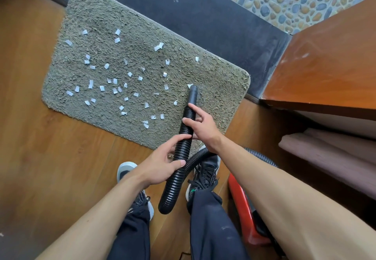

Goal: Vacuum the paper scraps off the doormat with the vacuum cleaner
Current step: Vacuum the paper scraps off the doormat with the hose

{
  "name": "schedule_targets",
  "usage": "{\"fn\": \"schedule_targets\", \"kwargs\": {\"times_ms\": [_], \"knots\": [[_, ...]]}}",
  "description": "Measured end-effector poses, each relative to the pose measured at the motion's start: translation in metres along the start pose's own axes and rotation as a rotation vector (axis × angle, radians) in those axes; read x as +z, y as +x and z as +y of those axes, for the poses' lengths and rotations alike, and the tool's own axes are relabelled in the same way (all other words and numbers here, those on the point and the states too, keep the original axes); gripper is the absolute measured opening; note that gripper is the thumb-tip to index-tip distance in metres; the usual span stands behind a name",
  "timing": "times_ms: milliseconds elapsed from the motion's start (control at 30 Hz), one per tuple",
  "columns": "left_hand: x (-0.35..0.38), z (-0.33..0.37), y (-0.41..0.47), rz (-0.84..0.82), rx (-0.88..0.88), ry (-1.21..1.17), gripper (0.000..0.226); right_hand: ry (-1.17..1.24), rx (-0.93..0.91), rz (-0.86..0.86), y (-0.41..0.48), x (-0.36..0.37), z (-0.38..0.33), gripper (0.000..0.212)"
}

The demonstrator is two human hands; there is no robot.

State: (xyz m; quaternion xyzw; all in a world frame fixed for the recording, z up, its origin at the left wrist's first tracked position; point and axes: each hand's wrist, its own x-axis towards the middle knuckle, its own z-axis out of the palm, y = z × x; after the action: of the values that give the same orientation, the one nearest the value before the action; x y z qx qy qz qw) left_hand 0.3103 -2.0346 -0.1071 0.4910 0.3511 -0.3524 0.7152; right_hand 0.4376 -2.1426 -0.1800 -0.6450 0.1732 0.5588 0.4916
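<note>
Floor: brown wooden boards.
On the floor: a grey shaggy doormat, lying at an angle against a dark threshold strip.
On the doormat: many small white paper scraps.

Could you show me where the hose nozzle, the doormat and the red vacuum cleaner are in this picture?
Hose nozzle (pixel 192 95): head view, on the smooth black tube at the hose's tip.
Doormat (pixel 101 15): head view, on bare grey pile near its far corner.
Red vacuum cleaner (pixel 242 208): head view, on its red body beside the right leg.
</note>
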Motion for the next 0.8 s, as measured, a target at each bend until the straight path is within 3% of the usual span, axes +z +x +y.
{"fn": "schedule_targets", "kwargs": {"times_ms": [300,800], "knots": [[-0.009,-0.008,-0.008,0.073,0.034,-0.076,0.066,-0.084,0.001,-0.049,0.007,0.021,-0.008,0.063],[0.002,-0.018,-0.009,0.039,0.051,-0.022,0.066,-0.070,0.005,-0.024,-0.002,0.010,0.004,0.064]]}}
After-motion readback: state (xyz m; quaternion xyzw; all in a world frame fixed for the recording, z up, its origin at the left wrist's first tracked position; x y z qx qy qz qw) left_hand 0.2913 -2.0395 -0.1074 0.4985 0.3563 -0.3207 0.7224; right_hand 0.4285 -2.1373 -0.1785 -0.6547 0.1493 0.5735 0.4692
